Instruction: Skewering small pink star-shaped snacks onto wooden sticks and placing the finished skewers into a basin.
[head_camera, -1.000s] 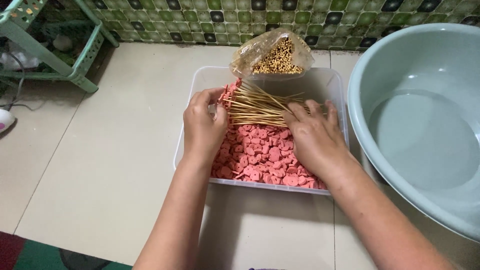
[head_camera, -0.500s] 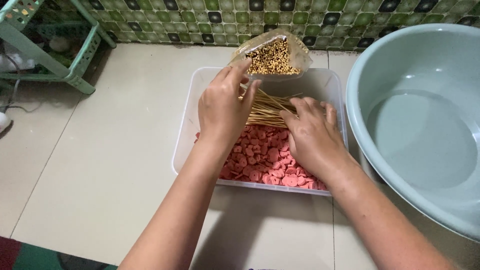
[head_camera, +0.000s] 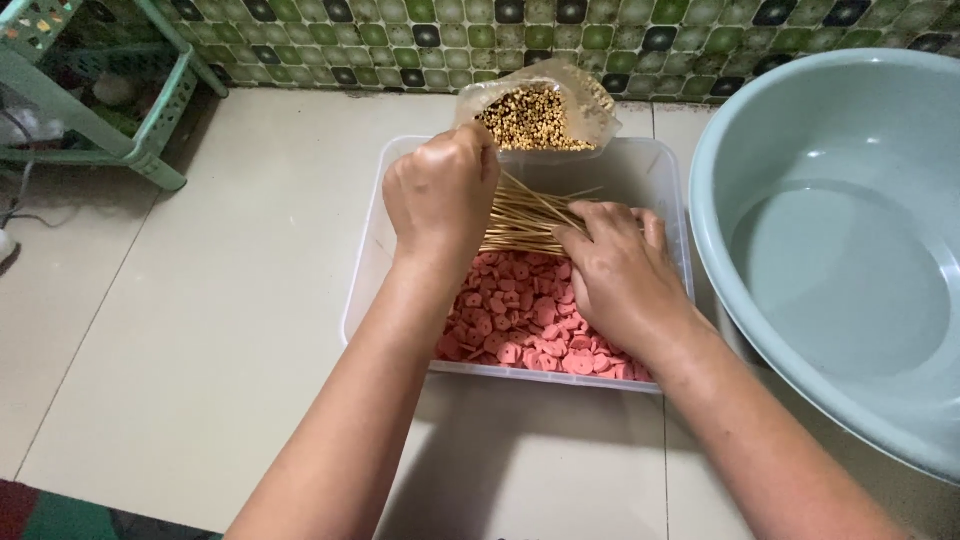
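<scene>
A clear plastic tub (head_camera: 365, 290) on the tiled floor holds many pink sausage slices (head_camera: 520, 320). A bundle of thin bamboo skewers (head_camera: 525, 215) lies across the slices at the tub's far end. My left hand (head_camera: 440, 190) is closed over the left end of the bundle, just under a plastic bag of skewers (head_camera: 535, 115) seen end-on. My right hand (head_camera: 610, 270) rests on the right part of the bundle, fingers curled over the sticks and the slices.
A large pale green basin (head_camera: 830, 250) stands close to the right of the tub. A green plastic rack (head_camera: 100, 90) is at the far left. A green mosaic tile wall (head_camera: 600, 40) runs along the back.
My left hand lifted from the tub's left side and moved up to the far end by the bag. My right hand slid slightly left along the skewers.
</scene>
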